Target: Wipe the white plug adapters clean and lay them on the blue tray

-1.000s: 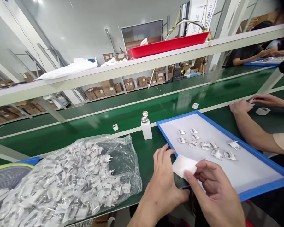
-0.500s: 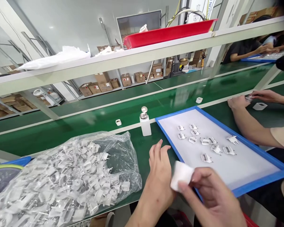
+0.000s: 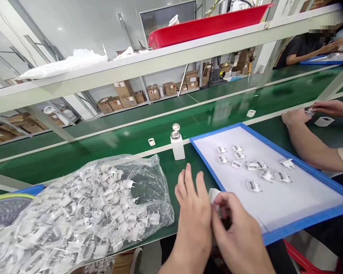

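Note:
My left hand (image 3: 193, 213) has its fingers stretched out and spread over the bench's front edge. Its thumb and palm are hidden. Close against it, my right hand (image 3: 240, 228) pinches a small white cloth (image 3: 213, 195), mostly covered by the fingers. Whether anything else lies between the hands I cannot tell. Right of them a blue-rimmed white tray (image 3: 217, 180) bears several white plug housings (image 3: 253, 186), some with pins showing. To the left lies a clear plastic bag (image 3: 151, 182) full of similar white plug parts (image 3: 103, 213).
A white pump bottle (image 3: 177, 147) with its metal lid up stands behind my hands. White shells (image 3: 151, 142) sit on the green belt. A co-worker's hands (image 3: 297, 117) work at the right. Overhead, a shelf (image 3: 125, 70) holds a red tray (image 3: 205, 30). A basket (image 3: 8, 209) is far left.
My right hand has moved left and closer to my left hand, taking the white cloth with it; less of the cloth shows. My left fingers are straighter. The view has shifted slightly.

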Motion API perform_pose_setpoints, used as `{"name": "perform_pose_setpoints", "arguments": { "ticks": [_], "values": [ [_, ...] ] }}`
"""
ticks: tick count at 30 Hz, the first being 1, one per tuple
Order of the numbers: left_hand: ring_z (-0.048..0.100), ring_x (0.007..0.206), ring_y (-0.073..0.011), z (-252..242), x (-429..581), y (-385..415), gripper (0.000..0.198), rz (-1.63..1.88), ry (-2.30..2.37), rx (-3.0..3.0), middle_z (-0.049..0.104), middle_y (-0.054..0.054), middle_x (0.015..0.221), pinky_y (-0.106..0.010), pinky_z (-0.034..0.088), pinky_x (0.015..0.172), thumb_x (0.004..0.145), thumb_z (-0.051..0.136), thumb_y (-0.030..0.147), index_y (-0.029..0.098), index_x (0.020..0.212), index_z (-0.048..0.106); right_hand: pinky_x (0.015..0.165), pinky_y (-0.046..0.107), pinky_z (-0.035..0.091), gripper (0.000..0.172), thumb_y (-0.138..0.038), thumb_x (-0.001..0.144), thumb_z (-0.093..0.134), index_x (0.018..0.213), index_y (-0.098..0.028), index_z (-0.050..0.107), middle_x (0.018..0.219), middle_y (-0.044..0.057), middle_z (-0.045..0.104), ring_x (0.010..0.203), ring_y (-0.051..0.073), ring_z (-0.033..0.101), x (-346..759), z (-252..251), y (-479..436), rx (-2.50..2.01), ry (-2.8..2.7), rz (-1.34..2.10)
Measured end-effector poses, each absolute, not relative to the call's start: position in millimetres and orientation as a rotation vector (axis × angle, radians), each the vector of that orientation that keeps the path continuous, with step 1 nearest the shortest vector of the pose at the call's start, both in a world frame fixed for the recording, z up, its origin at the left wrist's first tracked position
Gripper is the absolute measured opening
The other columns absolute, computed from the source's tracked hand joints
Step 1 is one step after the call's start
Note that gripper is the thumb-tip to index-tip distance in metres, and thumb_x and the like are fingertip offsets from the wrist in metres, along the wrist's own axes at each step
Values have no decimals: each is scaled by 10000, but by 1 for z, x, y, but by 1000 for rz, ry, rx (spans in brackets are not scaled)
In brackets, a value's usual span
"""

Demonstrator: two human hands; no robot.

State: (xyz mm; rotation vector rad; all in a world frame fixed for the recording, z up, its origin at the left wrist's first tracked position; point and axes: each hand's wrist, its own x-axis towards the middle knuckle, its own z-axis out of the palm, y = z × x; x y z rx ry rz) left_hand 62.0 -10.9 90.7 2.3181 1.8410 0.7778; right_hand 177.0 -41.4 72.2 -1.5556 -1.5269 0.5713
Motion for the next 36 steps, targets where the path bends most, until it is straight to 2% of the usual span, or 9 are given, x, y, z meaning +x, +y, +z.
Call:
{"name": "perform_pose_setpoints", "arguments": {
  "ticks": [5,12,16,18,21,24,26,31,36],
  "values": [
    [291,1500,-375,89,65,-15,592,796,1852,2392,290,-203,1640,-609,424,1121,885,430,-34,163,1443,412,598,283,517,119,-345,976,424,941,-256,495,855,21,683,704,188,680,162,70,-23,-1579,-1566,760],
    [162,1541,-360,90,43,-27,859,771,1482,1949,226,-157,1657,-563,345,1205,695,731,112,202,1463,357,586,316,481,127,-359,979,418,999,-257,491,809,19,667,684,216,678,177,74,-5,-1708,-1534,613],
    [189,1540,-342,81,49,-26,645,839,1609,2001,244,-149,1661,-601,321,1193,892,523,79,234,1497,363,549,316,466,135,-281,990,388,961,-250,516,788,40,649,650,222,671,158,78,-26,-1650,-1733,353],
    [219,1530,-338,79,51,-25,614,906,1681,2055,269,-147,1655,-611,310,1189,921,429,27,250,1491,386,554,323,467,153,-211,979,379,943,-234,525,774,55,636,647,228,660,152,75,-27,-1617,-1787,298],
    [221,1527,-336,84,47,-26,717,917,1581,2047,273,-142,1647,-584,306,1205,828,540,5,250,1483,380,561,312,454,180,-143,976,382,944,-217,544,772,46,619,653,211,633,161,68,-16,-1590,-1783,394],
    [244,1519,-320,92,35,-27,929,836,1427,1861,292,-132,1621,-498,366,1199,664,719,54,246,1490,339,672,295,477,208,-129,998,404,931,-227,575,872,30,617,757,171,632,183,67,-9,-1378,-1853,471],
    [256,1515,-297,96,28,-27,958,820,1422,1764,307,-118,1605,-470,371,1200,651,757,97,259,1491,326,721,268,476,195,-129,1005,439,975,-240,597,922,15,604,798,139,625,196,72,-13,-1187,-1934,477],
    [178,1540,-270,98,23,-26,858,785,1446,1834,269,-115,1619,-486,314,1225,741,653,78,271,1505,313,693,236,479,122,-120,998,516,956,-216,580,877,16,568,785,127,584,202,92,-33,-890,-2100,549],
    [142,1546,-276,100,25,-28,892,730,1446,1930,202,-107,1648,-520,301,1229,743,535,10,294,1543,258,660,266,460,178,-88,1017,475,956,-176,616,845,37,555,756,150,535,195,94,-36,-784,-2176,522]
  ]
}}
